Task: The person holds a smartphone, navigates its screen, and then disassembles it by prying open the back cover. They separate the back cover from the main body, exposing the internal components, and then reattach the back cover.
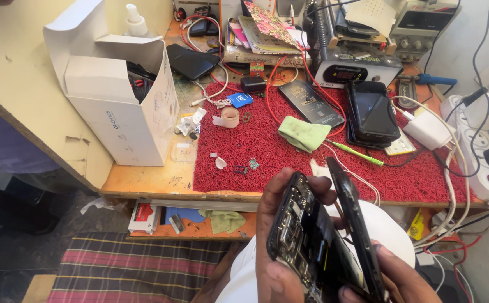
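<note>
White open box (122,101) holds what may be cables; both hands (281,235) grip an opened phone (317,238)

Workspace was a worn wooden bench (143,182) with a red mat (289,163) on top, pale yellow wall (14,62) on the left, and a plaid cloth (132,269) below.
</note>
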